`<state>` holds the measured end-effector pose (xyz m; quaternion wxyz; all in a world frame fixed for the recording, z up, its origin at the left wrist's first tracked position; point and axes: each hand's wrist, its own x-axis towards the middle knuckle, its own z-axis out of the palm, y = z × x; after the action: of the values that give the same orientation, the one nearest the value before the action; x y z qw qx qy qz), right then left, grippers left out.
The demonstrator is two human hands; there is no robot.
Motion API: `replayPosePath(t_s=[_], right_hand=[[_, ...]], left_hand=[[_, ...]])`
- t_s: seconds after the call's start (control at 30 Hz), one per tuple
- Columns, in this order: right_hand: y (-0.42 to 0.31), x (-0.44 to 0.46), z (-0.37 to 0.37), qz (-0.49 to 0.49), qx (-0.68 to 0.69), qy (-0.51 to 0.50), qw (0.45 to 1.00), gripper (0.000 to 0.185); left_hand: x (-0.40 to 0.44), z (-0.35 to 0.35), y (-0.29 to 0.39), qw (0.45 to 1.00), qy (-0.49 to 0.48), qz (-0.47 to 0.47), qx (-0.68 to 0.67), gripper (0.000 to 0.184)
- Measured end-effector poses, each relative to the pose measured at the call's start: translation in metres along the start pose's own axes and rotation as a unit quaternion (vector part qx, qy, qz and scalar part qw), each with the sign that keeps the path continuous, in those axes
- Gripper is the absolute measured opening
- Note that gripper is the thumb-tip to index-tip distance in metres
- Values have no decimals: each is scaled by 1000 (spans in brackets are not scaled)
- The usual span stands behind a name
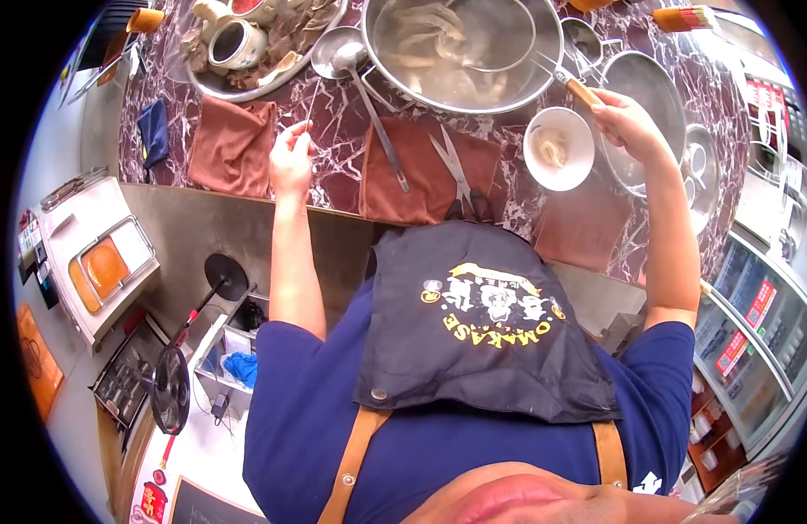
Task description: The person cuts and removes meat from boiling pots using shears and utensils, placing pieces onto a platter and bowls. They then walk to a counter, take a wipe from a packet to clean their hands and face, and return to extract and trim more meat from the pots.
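Note:
My right hand (629, 122) is closed on the wooden handle (581, 91) of a round strainer (508, 65), which lies in a large steaming metal pot (460, 109) holding cloudy liquid and pale pieces. Below that hand is a white bowl (558, 148) with a little pale food inside. My left hand (292, 159) hovers over the marbled counter, fingers pinched on a thin stick-like item (312, 109) too small to name. Between the hands, a long metal ladle (381, 131) and black-handled scissors (460, 170) rest on a brown cloth (377, 188).
At the upper left, a tray (272, 86) bears meat pieces and a small pot (237, 45). Another brown cloth (233, 144) and a dark blue cloth (153, 131) lie left. Metal pans (644, 83) stand right. The marbled counter's front edge (333, 212) runs before me.

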<state>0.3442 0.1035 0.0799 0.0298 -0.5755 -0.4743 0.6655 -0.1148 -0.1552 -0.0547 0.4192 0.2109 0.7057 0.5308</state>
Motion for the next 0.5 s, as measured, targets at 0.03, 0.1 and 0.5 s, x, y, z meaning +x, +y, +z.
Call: replayPosePath(t_s=[0.03,0.1,0.5], right_hand=[[-5,-2,2,-13,-48,13,999,41],[-9,0,10,-27,-95,25,995,39],[36,40,39,-1,190,-68,979,33]], left_hand=[[1,1,-1,1000,-5,-3,9,22],[0,7,0,1000,-12,1,12,23],[23,12,24,986,-8,98,138,19]])
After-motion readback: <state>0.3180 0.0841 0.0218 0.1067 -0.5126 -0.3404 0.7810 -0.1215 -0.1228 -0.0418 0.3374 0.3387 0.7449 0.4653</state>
